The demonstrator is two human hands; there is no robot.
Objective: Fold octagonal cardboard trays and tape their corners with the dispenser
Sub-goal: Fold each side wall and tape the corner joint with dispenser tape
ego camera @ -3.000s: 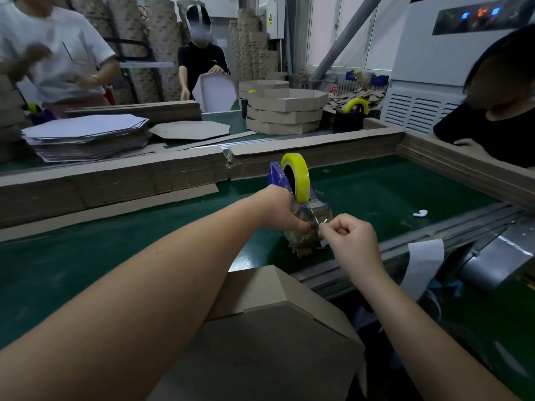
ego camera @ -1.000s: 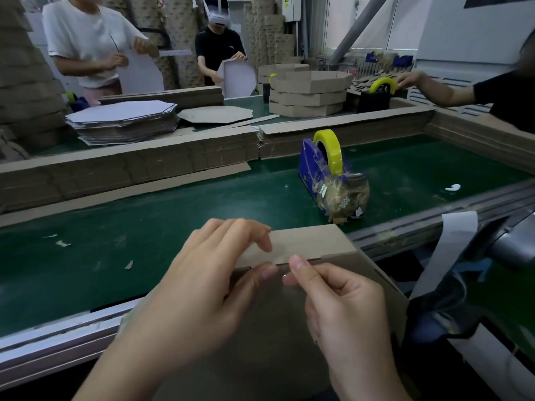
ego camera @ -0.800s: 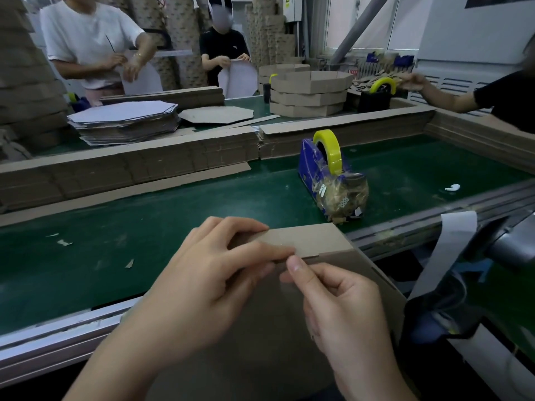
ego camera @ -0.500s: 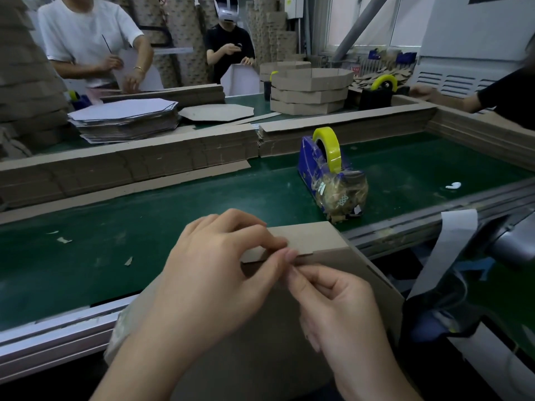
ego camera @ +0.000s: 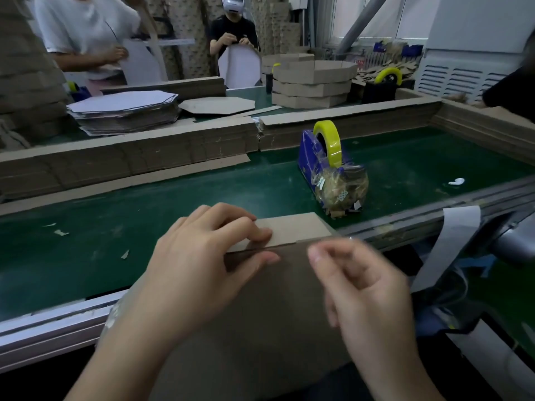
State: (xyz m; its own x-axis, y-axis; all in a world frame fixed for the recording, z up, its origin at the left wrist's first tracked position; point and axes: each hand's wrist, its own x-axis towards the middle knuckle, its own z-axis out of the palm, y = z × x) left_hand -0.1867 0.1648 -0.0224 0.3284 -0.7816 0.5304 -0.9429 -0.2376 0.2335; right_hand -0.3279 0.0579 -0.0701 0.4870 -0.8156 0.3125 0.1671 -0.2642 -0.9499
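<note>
A brown cardboard tray (ego camera: pixel 278 314) leans against the near edge of the green conveyor belt (ego camera: pixel 144 215), its folded top flap (ego camera: pixel 298 227) lying over the belt edge. My left hand (ego camera: pixel 202 261) pinches the tray's upper edge, fingers on the flap and thumb on the front face. Blurred by motion, my right hand (ego camera: pixel 362 287) hovers just right of that spot with loosely curled fingers, holding nothing that I can see. The blue tape dispenser (ego camera: pixel 327 166) with its yellow roll stands on the belt beyond the tray.
Cardboard walls (ego camera: pixel 130 157) border the belt's far side. Behind them lie a stack of flat octagonal blanks (ego camera: pixel 124 108), a pile of folded trays (ego camera: pixel 312 82) and a second dispenser (ego camera: pixel 382 85). Two people fold blanks at the back. A paper strip (ego camera: pixel 451 244) hangs at right.
My right hand has come off the tray corner and moved right, away from the edge. My left hand keeps its pinch on the flap. Three seconds ago both hands were at the dispenser.
</note>
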